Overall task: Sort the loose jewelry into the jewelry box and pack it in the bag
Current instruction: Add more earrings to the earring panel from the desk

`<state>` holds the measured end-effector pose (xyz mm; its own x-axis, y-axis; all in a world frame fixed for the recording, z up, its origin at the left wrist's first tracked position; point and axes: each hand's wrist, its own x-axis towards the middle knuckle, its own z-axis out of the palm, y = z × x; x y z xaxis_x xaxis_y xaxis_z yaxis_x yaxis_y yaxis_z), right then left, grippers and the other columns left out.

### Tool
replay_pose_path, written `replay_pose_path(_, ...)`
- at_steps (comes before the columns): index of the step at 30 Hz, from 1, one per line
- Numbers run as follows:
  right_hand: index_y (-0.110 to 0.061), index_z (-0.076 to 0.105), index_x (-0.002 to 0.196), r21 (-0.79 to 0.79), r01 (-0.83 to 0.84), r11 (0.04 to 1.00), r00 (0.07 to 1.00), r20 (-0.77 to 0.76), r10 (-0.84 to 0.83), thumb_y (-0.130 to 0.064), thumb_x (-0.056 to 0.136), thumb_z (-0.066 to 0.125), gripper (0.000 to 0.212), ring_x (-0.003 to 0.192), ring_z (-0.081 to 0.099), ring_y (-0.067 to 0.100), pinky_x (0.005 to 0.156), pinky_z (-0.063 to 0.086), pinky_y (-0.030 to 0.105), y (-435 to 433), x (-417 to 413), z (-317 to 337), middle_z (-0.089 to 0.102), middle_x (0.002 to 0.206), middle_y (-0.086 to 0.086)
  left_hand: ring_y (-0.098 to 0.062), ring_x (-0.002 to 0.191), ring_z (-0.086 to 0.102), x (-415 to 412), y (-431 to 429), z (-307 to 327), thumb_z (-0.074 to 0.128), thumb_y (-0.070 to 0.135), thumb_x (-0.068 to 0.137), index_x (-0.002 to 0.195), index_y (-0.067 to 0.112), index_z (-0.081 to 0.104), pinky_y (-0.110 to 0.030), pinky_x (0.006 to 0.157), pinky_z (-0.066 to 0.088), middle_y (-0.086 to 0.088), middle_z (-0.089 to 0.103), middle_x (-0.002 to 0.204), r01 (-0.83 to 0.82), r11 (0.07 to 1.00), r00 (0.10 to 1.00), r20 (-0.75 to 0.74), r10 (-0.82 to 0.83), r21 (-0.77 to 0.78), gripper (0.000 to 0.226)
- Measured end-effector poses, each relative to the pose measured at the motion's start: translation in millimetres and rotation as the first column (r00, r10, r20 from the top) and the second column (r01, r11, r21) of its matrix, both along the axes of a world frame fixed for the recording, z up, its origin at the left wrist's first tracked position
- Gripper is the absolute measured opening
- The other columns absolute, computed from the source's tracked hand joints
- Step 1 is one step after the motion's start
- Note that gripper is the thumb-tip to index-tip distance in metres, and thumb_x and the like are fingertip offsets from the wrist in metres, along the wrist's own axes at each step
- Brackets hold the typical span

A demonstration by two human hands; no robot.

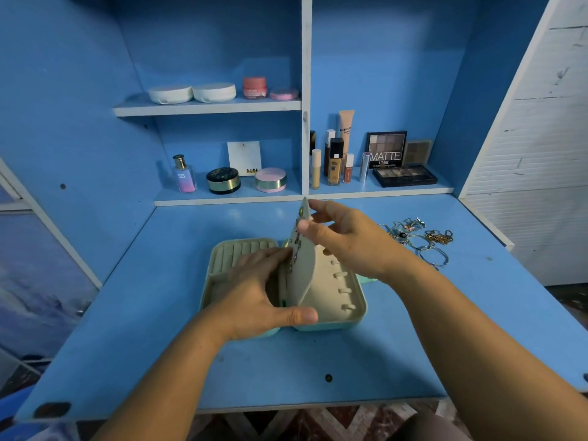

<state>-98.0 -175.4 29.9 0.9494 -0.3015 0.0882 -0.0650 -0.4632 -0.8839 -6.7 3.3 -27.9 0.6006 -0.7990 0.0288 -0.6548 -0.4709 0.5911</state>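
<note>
Jewelry box (348,313) open on bench (286,370); right hand (346,240) grip pinches its earring flap (304,272) upright, left hand (254,291) rests flat-fingered on box's left half. Sorting step: loose jewelry (420,237), piled at right, prob. needs a fine pinch next.

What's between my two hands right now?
The middle flap of the jewelry box, standing upright with small pieces on it, in the head view. The right hand pinches its top; the left hand rests at its base.

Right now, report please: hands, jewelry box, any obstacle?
Right hand pinches the divider flap upright. Left hand rests on the open jewelry box. Loose jewelry lies apart, to its right. No bag in view.
</note>
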Motion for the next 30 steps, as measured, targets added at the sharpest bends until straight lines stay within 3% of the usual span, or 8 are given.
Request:
replay_pose_path(3,-0.026,0.063,0.112,0.054,0.063,0.997,0.998,-0.005,-0.063,-0.038,0.089,0.061,0.026,0.088,0.065,0.025,0.077,0.057,0.044,-5.8,-7.4,-4.6,0.069,0.1,0.0,-0.006,0.14,0.017,-1.2,0.7,2.4,0.045,0.103,0.033,0.15,0.038,0.024,-0.039,0.119,0.021,0.015,0.027,0.152,-0.01,1.0,1.0,-0.025,0.01,-0.001,0.136)
replay_pose_path(5,-0.025,0.065,0.099,0.056,0.107,0.993,0.994,-0.032,-0.106,-0.025,0.092,0.057,0.011,0.088,0.067,0.022,0.081,0.057,0.042,-10.6,-13.7,-11.5,0.07,0.096,0.001,-0.004,0.14,0.017,-2.9,1.0,3.6,0.047,0.102,0.032,0.151,0.039,0.019,-0.038,0.119,0.021,0.017,0.025,0.152,-0.025,1.0,0.999,-0.033,0.024,-0.015,0.138)
replay_pose_path(8,-0.022,0.064,0.104,0.0,0.133,0.991,0.988,-0.086,-0.132,-0.02,0.094,0.052,0.016,0.087,0.066,0.011,0.076,0.057,0.029,-15.1,-23.2,-23.7,0.069,0.098,-0.003,-0.002,0.143,0.014,-7.7,0.6,2.7,0.046,0.103,0.034,0.152,0.038,0.014,-0.043,0.119,0.022,0.019,0.018,0.155,-0.063,0.998,0.998,-0.003,0.063,-0.011,0.139)
replay_pose_path(13,-0.024,0.064,0.092,-0.159,0.118,0.98,0.975,-0.168,-0.145,-0.031,0.093,0.049,0.017,0.081,0.059,0.018,0.069,0.049,0.038,-21.5,-34.4,-50.7,0.065,0.09,0.01,-0.002,0.143,0.015,-16.3,-1.1,3.5,0.043,0.098,0.048,0.153,0.036,0.007,-0.037,0.116,0.026,0.025,0.01,0.152,-0.084,0.995,0.993,0.087,0.08,0.047,0.127)
replay_pose_path(17,-0.033,0.057,0.108,-0.251,0.12,0.96,0.975,-0.153,-0.162,-0.034,0.095,0.046,0.017,0.083,0.047,0.003,0.064,0.034,0.018,-21.4,-37.3,-65.5,0.05,0.101,0.004,-0.005,0.141,0.018,-21.4,-2.8,8.7,0.049,0.09,0.058,0.155,0.033,0.005,-0.033,0.11,0.03,0.023,0.006,0.154,-0.086,0.988,0.983,0.173,0.064,0.126,0.121)
replay_pose_path(19,-0.033,0.049,0.118,-0.292,0.13,0.948,0.969,-0.165,-0.183,-0.033,0.098,0.044,0.021,0.084,0.045,0.003,0.068,0.032,0.021,-17.1,-39.2,-65.8,0.044,0.107,0.001,-0.006,0.139,0.021,-21.8,-3.2,8.1,0.052,0.088,0.061,0.154,0.031,0.009,-0.032,0.108,0.032,0.023,0.006,0.154,-0.082,0.987,0.978,0.204,0.052,0.141,0.117)
replay_pose_path(22,-0.019,0.037,0.143,-0.337,0.14,0.931,0.963,-0.173,-0.208,-0.036,0.098,0.043,0.049,0.091,0.046,0.011,0.08,0.033,0.021,-12.9,-41.5,-66.1,0.039,0.117,0.0,-0.006,0.137,0.025,-19.9,-3.6,5.1,0.049,0.089,0.062,0.154,0.029,0.014,-0.031,0.104,0.036,0.024,0.007,0.152,-0.079,0.986,0.971,0.237,0.043,0.146,0.115)
replay_pose_path(30,-0.024,0.051,0.133,-0.458,0.116,0.881,0.969,-0.141,-0.201,-0.035,0.097,0.046,0.038,0.089,0.052,0.015,0.079,0.039,0.026,-50.3,-42.9,-41.0,0.048,0.111,0.0,-0.006,0.138,0.024,-17.5,-4.6,2.7,0.048,0.091,0.062,0.153,0.03,0.014,-0.032,0.105,0.036,0.024,0.006,0.152,-0.076,0.987,0.967,0.254,0.038,0.143,0.115)
